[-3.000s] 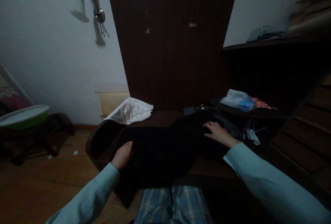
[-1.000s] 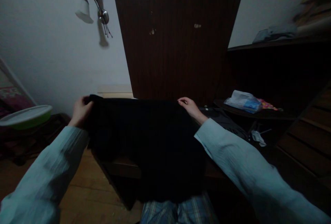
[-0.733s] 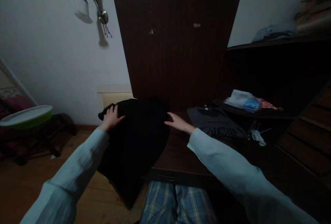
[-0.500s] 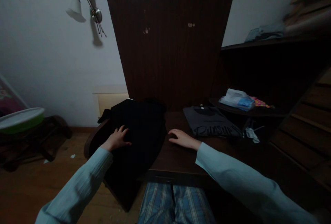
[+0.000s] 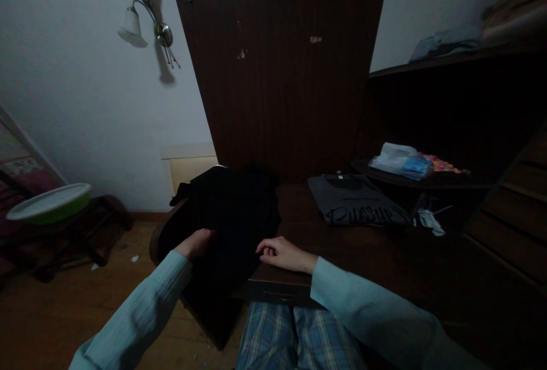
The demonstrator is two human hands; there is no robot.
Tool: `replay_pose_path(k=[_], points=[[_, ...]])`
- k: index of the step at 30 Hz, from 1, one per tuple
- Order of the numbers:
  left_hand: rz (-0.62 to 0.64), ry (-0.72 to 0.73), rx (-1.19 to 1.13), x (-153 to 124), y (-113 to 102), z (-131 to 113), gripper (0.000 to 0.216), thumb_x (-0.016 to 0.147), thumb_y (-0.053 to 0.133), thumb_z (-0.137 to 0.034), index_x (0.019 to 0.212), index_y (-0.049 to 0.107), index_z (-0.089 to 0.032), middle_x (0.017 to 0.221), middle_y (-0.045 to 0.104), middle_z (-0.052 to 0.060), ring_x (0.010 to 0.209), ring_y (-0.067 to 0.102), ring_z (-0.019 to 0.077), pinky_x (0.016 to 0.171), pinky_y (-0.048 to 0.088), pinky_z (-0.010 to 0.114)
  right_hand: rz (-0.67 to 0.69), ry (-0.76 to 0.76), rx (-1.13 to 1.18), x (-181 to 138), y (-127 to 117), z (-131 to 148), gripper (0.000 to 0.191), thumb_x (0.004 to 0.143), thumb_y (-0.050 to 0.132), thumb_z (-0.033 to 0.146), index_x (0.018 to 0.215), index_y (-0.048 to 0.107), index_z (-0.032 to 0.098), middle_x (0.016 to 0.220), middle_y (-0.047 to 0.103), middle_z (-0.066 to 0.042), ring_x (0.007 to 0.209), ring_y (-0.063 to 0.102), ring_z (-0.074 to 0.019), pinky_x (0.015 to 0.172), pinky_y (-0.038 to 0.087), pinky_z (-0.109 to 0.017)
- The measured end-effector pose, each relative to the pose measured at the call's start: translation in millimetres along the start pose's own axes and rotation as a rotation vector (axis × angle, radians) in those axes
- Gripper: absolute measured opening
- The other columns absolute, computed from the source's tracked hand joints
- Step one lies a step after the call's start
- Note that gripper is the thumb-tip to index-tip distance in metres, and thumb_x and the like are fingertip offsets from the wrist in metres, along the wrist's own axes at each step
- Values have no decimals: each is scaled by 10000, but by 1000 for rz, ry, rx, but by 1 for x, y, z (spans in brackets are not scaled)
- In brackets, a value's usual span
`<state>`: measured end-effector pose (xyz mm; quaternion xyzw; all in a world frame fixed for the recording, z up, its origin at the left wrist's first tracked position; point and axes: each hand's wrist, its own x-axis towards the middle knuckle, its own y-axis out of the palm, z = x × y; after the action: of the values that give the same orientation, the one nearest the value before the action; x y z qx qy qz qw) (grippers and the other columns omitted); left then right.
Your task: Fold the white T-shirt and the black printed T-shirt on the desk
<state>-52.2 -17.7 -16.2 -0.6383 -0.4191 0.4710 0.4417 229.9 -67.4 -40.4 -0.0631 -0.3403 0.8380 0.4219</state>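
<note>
A black garment point(image 5: 233, 210) lies on the left end of a dark wooden desk point(image 5: 342, 250), and its lower part hangs over the near edge. My left hand point(image 5: 197, 243) rests on the garment's near left side, fingers tucked into the cloth. My right hand point(image 5: 280, 253) sits at the garment's near right edge with its fingers curled onto the fabric. A folded grey T-shirt point(image 5: 356, 206) with dark lettering lies flat on the desk, right of the black garment and apart from both hands.
A tall dark board point(image 5: 282, 73) stands behind the desk. A plastic-wrapped packet point(image 5: 399, 160) lies on a shelf at the right. A green and white basin point(image 5: 47, 203) sits on a low stand at the left. My plaid trousers point(image 5: 299, 336) show below the desk edge.
The black garment was lifted off the desk, held up spread, then laid at the left end, which uncovered the grey T-shirt. Both hands have since slid down it to its near edge.
</note>
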Motion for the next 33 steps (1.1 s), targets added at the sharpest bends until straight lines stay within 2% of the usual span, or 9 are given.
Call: replay_pose_path(k=[4,7,10,13,16,21,24,29,33], points=[[-37,51,-66,23,1,-7,177,658,457,-68,730,587,-165,706,625,24,628,605,158,559,459,233,149,-81,-128,13,21,14,415,750,578,272,1152,515,196,689,587,36,598,531,-81,568,406,-175],[-311,145,-197,43,-3,-24,199,747,407,-138,859,569,-165,859,632,47,754,607,155,678,485,260,172,-158,-342,31,38,24,507,771,558,329,1254,427,249,763,625,16,689,579,-123,618,421,-211],[-572,260,-386,67,-4,-41,251,783,425,-239,984,549,-153,1023,612,83,953,577,186,860,450,323,154,-149,-507,56,46,24,457,799,516,374,1234,461,245,932,642,-56,855,601,-203,703,446,-293],[-562,293,-465,84,3,-47,389,779,469,-308,1129,494,-139,1192,542,116,1111,503,212,959,387,352,92,14,-521,83,36,8,389,785,527,378,1124,555,189,1011,632,-108,949,585,-257,765,443,-346],[-615,287,-460,87,17,-42,451,801,450,-327,1212,436,-140,1260,489,127,1164,461,218,997,348,369,-82,338,-312,103,5,-21,390,727,600,335,1088,571,190,1008,642,-86,976,579,-240,810,430,-314],[-719,293,-363,76,38,-30,438,844,388,-312,1262,385,-182,1252,479,105,1164,448,205,1003,338,384,-290,539,-272,118,-40,-59,561,769,518,299,1270,381,87,1276,440,-196,1188,414,-268,947,336,-371],[-717,250,-293,71,39,-34,432,856,362,-294,1277,375,-200,1280,434,97,1187,417,200,1009,327,368,-404,537,-222,117,-37,-66,610,752,528,335,1277,352,81,1315,363,-222,1219,363,-287,957,316,-425],[-540,237,-171,74,36,-47,487,830,418,-369,1297,369,-238,1337,355,89,1217,385,227,995,335,347,-611,359,-233,93,-16,-69,322,739,517,181,1055,535,126,1241,438,-163,1172,404,-245,977,316,-389],[-526,59,-79,90,37,-56,591,798,464,-437,1302,357,-149,1314,355,179,1204,390,297,954,357,373,-670,234,-239,61,-17,-74,241,711,486,91,930,561,157,1130,509,-113,1097,458,-208,966,343,-367]])
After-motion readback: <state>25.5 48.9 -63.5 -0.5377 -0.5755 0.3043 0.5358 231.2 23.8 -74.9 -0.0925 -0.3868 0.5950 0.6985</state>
